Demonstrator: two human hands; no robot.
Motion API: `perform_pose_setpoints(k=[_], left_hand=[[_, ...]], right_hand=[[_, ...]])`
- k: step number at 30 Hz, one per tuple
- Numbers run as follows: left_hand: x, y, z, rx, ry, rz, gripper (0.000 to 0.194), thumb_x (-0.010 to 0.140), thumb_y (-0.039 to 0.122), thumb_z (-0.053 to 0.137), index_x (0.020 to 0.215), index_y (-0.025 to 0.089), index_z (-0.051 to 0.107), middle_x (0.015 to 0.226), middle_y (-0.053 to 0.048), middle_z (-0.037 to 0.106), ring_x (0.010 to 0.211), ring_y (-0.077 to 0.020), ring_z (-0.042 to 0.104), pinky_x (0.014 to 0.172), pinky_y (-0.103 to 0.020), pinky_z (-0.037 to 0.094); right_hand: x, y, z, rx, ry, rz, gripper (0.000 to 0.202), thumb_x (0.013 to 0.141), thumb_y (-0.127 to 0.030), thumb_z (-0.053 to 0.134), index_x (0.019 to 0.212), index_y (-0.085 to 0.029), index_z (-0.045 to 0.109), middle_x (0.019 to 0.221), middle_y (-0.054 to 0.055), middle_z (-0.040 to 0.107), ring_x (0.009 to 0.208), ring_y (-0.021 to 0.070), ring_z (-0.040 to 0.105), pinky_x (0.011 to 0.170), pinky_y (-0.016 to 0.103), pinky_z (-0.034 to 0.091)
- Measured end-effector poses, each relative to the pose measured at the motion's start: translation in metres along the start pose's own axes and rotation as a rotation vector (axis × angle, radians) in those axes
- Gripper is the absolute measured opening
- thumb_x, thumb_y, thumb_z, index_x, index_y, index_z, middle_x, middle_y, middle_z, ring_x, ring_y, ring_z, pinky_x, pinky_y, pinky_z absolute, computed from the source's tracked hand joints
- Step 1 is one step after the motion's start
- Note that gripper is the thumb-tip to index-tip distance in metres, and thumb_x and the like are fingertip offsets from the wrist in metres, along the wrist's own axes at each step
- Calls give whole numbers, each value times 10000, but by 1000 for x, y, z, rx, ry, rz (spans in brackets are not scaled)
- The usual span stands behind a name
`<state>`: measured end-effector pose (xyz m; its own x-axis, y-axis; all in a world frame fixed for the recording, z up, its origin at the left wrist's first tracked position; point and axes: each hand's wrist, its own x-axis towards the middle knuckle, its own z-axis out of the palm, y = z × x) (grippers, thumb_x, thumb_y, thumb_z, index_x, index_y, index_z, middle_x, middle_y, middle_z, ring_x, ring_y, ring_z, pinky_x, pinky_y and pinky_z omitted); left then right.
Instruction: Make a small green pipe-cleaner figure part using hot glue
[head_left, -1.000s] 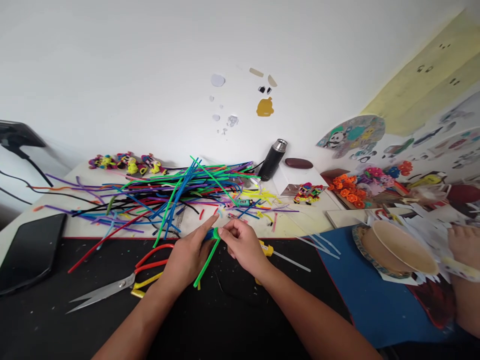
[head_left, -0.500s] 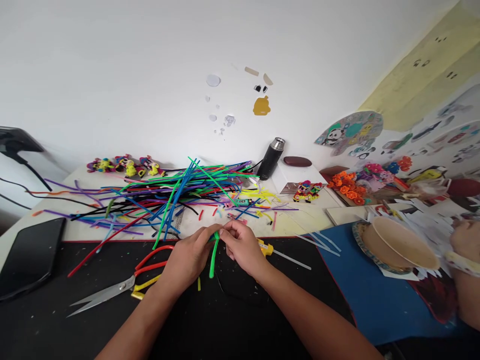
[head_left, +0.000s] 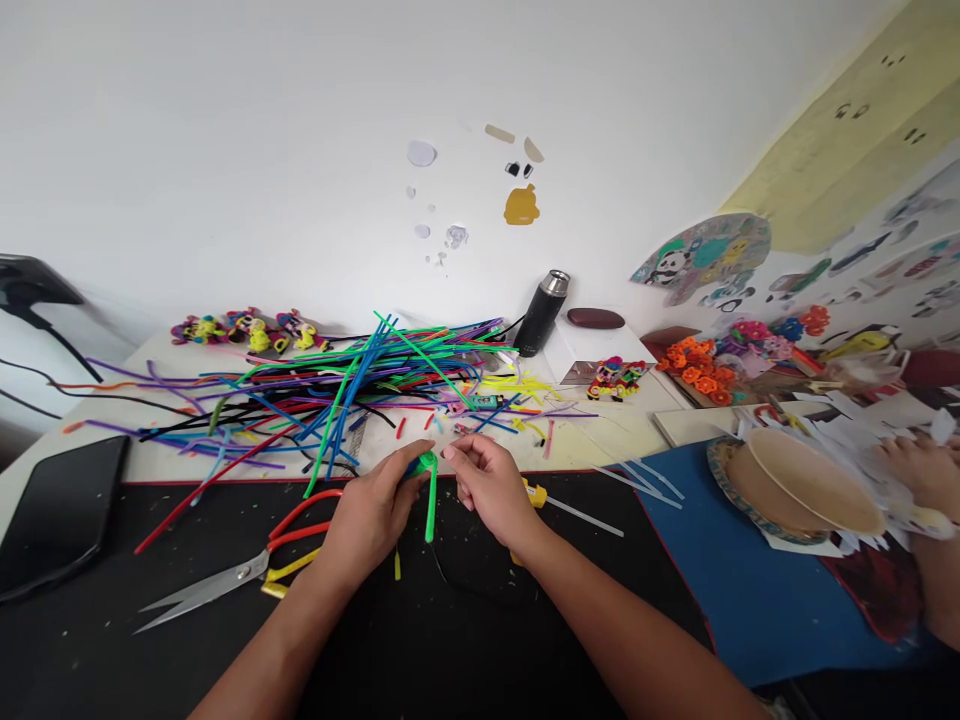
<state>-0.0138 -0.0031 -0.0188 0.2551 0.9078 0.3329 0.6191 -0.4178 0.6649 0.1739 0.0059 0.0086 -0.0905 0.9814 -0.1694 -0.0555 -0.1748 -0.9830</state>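
Note:
My left hand (head_left: 375, 505) is closed on a green pipe cleaner piece (head_left: 431, 500), whose coiled top sits at the fingertips and whose straight end hangs down. A bit of blue shows between the fingers beside the coil. Just to the right, my right hand (head_left: 487, 485) has its thumb and index finger pinched, a small gap away from the green piece; whether anything thin is between them is too small to tell. Behind both hands lies a pile of colourful pipe cleaners (head_left: 390, 365). Large scissors (head_left: 244, 572) with red and yellow handles rest beside my left forearm.
A yellow glue gun (head_left: 534, 494) lies partly behind my right hand. A phone (head_left: 64, 515) is at the left, a black flask (head_left: 541, 315) at the back. Small figures (head_left: 259, 330) lie by the wall. At the right, another person's hand (head_left: 919, 465) is near a bowl (head_left: 814, 485).
My right fingers have come away from the green piece, which now shows its coiled top. At the right, the other person's hand has moved up and left onto the papers.

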Motion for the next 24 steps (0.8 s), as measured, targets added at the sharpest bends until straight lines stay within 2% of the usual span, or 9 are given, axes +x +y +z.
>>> perform_pose_setpoints(k=[7, 12, 19, 24], left_hand=[[0, 2, 0, -60, -19, 1, 366, 1026, 287, 489, 1362, 246, 627, 1212, -69, 820, 894, -208, 817, 810, -278, 622], [0, 2, 0, -57, -54, 27, 405, 1021, 243, 479, 1404, 244, 612, 1271, -80, 806, 1064, -230, 806, 902, -308, 627], [2, 6, -2, -76, -69, 58, 405, 1030, 243, 488, 1418, 257, 600, 1318, -85, 794, 1151, -244, 790, 912, -303, 629], [2, 8, -4, -76, -77, 79, 429, 1026, 217, 470, 1440, 255, 573, 1316, -88, 796, 1114, -240, 804, 894, -303, 635]], right_hand=[[2, 4, -5, 5, -40, -24, 387, 891, -569, 731, 918, -201, 617, 550, -101, 493, 402, 76, 414, 398, 211, 317], [1, 6, 0, 48, -94, -26, 412, 851, -557, 785, 991, -197, 639, 588, -123, 457, 398, 69, 420, 382, 208, 319], [1, 7, 3, 32, -120, -31, 368, 869, -506, 786, 1023, -193, 668, 584, -126, 441, 408, 65, 413, 397, 207, 320], [2, 8, 4, 24, -119, -29, 356, 866, -497, 792, 1002, -189, 676, 565, -123, 446, 414, 70, 419, 406, 210, 329]])
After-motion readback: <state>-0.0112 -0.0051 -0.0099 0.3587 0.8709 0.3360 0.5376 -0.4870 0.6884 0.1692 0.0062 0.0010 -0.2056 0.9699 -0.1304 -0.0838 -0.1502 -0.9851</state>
